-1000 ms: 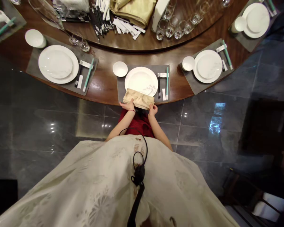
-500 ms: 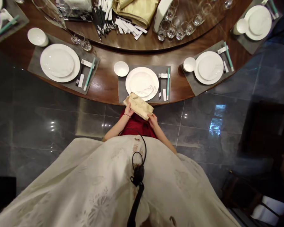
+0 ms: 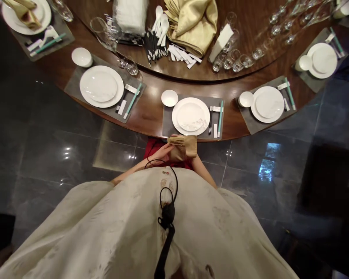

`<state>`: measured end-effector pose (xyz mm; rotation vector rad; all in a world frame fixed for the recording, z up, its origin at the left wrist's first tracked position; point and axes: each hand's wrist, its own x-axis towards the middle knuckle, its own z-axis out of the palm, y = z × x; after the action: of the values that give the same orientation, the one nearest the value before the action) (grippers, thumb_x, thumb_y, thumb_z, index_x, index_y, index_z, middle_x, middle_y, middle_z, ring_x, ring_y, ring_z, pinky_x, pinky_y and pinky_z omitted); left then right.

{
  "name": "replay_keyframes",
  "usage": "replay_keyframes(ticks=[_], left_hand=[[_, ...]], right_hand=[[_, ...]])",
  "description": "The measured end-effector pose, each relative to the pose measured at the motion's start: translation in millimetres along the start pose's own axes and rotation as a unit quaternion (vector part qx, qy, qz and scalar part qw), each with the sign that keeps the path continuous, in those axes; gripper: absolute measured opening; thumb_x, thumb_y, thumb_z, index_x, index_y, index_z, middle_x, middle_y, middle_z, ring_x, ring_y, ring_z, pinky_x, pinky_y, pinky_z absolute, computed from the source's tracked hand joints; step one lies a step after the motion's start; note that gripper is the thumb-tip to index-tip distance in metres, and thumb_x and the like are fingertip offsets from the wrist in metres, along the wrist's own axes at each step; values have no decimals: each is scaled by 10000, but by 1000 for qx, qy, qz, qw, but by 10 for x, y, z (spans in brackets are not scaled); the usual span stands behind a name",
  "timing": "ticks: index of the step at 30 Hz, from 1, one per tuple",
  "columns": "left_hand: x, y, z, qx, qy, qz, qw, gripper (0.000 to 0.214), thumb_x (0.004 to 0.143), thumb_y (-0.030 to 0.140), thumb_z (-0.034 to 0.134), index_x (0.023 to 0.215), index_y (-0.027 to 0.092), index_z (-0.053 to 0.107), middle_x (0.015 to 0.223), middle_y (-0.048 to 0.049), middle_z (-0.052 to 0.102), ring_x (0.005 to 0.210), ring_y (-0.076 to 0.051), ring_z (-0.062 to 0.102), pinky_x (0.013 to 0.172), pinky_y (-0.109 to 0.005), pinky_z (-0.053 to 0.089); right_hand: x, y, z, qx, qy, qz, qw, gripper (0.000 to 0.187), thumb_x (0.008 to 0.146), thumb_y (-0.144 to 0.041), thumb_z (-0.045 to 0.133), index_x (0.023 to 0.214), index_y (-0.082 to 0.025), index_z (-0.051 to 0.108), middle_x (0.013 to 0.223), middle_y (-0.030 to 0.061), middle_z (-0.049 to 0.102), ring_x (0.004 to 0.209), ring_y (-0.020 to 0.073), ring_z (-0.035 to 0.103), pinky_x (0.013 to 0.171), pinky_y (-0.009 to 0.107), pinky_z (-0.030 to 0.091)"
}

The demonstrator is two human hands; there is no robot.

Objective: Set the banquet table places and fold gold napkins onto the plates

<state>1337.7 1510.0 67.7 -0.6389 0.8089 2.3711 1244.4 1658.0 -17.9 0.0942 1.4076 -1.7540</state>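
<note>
Gold satin napkin (image 3: 182, 148) | folded, creased | left hand (image 3: 159, 153) pinching its edge | right hand (image 3: 194, 162) mostly hidden, grip unclear

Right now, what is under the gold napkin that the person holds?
Below the gold napkin the red garment shows beside the left hand. Most of the right hand, and whatever else lies beneath, is covered and cannot be seen.

Napkin (image 3: 182, 148) before plate (image 3: 190, 117), bowl (image 3: 169, 98) to left

Cream cape (image 3: 133, 221), floral pattern, brownish stains; red garment (image 3: 154, 149); black coiled cable (image 3: 167, 217).
</note>
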Motion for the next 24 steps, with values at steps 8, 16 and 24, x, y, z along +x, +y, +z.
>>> replay_keyframes(ticks=[8, 16, 24], left_hand=[[-40, 961, -702, 207, -11, 116, 971, 643, 835, 516, 710, 1374, 194, 571, 1439, -101, 558, 1374, -321, 468, 1185, -476, 339], [200, 1689, -1403, 345, 55, 241, 905, 763, 866, 410, 696, 1512, 214, 340, 1584, -101, 352, 1486, -233, 298, 1252, -356, 168], [1003, 1702, -2038, 192, 138, 46, 971, 299, 786, 144, 717, 1078, 147, 654, 1184, -90, 681, 1302, -208, 527, 1160, -338, 332]], right_hand=[[619, -464, 828, 187, -24, -126, 974, 360, 622, -409, 817, 659, -220, 512, 946, 25, 697, 894, 199, 675, 803, 343, 549], [1292, -701, 1345, 185, 12, -94, 978, 234, 656, -265, 776, 718, -210, 557, 1003, 23, 731, 979, 221, 675, 939, 384, 542], [1815, -198, 1002, 77, 174, 38, 981, 212, 741, -282, 766, 892, -169, 669, 859, 34, 735, 835, 183, 677, 822, 312, 566]])
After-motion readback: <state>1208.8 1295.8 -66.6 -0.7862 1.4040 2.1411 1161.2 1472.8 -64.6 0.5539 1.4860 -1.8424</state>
